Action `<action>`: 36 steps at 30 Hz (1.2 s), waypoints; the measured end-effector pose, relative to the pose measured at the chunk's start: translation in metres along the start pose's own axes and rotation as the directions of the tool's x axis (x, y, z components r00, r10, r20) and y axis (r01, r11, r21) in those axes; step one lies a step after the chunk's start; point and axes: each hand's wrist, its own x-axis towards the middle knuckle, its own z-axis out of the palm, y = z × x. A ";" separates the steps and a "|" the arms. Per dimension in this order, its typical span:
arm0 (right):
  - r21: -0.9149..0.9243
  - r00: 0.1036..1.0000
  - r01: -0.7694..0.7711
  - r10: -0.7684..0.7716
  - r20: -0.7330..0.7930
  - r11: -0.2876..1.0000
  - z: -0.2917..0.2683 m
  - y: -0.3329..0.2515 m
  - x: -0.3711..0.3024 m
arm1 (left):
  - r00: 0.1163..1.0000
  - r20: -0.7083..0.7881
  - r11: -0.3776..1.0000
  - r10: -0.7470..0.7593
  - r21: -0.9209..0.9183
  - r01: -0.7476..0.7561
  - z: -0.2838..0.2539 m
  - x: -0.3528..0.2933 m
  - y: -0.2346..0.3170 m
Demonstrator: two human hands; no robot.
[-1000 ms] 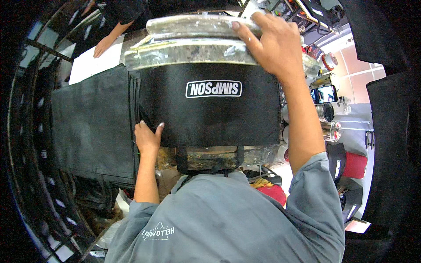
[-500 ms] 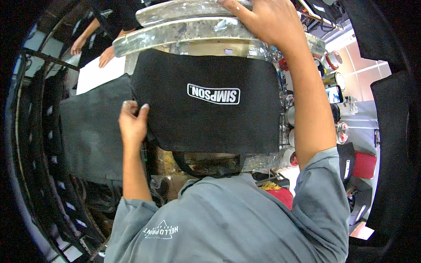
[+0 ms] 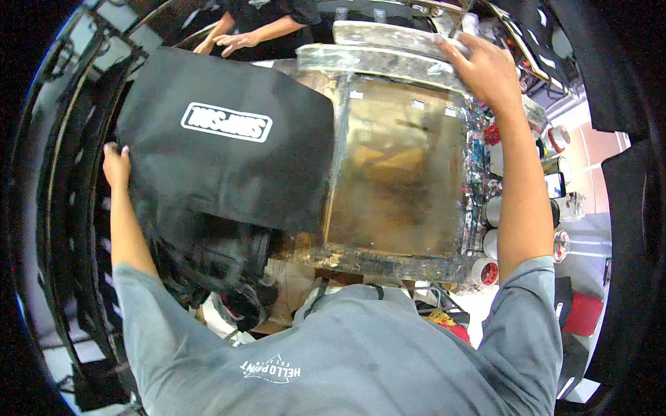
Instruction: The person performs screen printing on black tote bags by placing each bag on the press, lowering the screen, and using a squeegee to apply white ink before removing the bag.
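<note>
A black fabric piece [image 3: 229,166] with a white printed panel is stretched out on the left. My left hand [image 3: 116,165] pinches its left edge, fingertips partly hidden by the cloth. My right hand [image 3: 489,69] is up at the far right, its fingers curled over the end of a paint-smeared, pale frame [image 3: 395,39] with stacked bars. Below that frame lies a shiny amber board [image 3: 399,166], with the cloth's right edge bordering it.
Jars of ink [image 3: 488,270] line the right side, beside a phone [image 3: 554,185]. Black racks [image 3: 76,208] stand at the left. Across the table, a co-worker's hands [image 3: 239,41] hover near the cloth's far edge. A red seat [image 3: 583,314] shows at the lower right.
My left hand has pulled the black fabric leftward off the amber board, uncovering it. My right hand stays on the frame. The white sheet at the left has gone from sight.
</note>
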 end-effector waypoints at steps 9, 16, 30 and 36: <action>-0.059 0.996 -0.060 0.064 0.064 0.996 -0.009 -0.014 -0.020 | 0.644 -0.216 0.531 0.734 -0.410 -0.742 -0.037 -0.321 0.275; -0.038 0.998 -0.050 0.052 0.032 0.998 -0.010 -0.015 -0.023 | 0.810 0.117 0.594 0.574 -0.740 -0.315 -0.041 -0.460 0.292; -0.060 0.994 -0.089 0.092 0.055 0.994 -0.008 -0.012 -0.021 | 0.725 0.505 0.873 0.468 -0.136 -0.469 0.101 -0.360 0.254; -0.114 0.999 -0.030 0.034 0.033 0.993 -0.004 -0.003 -0.027 | 0.574 0.505 0.760 0.644 -0.340 -0.554 0.044 -0.279 0.260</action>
